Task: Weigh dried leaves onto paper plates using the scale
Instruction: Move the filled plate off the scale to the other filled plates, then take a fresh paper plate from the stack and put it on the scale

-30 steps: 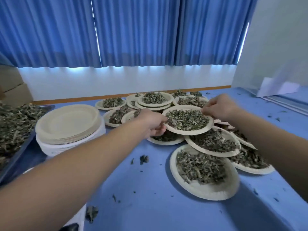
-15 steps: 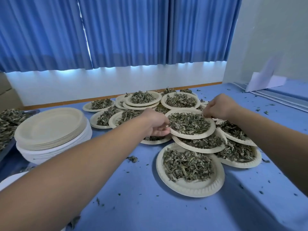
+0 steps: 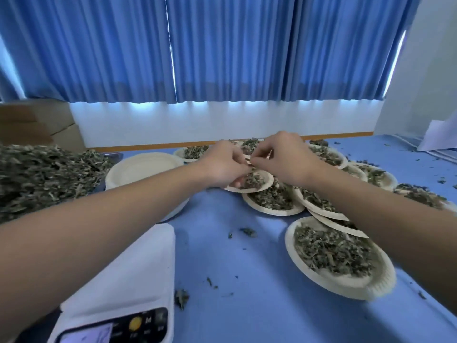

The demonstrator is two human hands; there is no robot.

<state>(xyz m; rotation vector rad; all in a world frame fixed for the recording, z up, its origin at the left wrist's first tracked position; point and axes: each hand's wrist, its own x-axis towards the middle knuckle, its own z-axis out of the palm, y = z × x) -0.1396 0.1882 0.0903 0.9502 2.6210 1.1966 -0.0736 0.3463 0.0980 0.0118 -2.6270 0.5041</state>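
Observation:
My left hand (image 3: 222, 165) and my right hand (image 3: 284, 158) meet fingertip to fingertip over a paper plate of dried leaves (image 3: 264, 185) at the middle back of the table. The left hand's fingers curl under the plate's left rim. The right hand's fingers are curled and pinch at its far rim; the exact contact is hidden. This plate lies on top of other filled plates (image 3: 272, 201). A white scale (image 3: 128, 266) with its display (image 3: 86, 336) sits at the front left, partly under my left forearm, with nothing on its platform.
A heap of loose dried leaves (image 3: 42, 174) fills a tray at the left. A stack of empty paper plates (image 3: 143, 167) stands beside it. Several filled plates (image 3: 336, 256) spread over the right half. Leaf crumbs dot the blue tablecloth (image 3: 235, 280).
The view has swung left and down, bringing the scale and leaf heap into sight. My two hands have drawn close together, from opposite rims of a plate to nearly touching.

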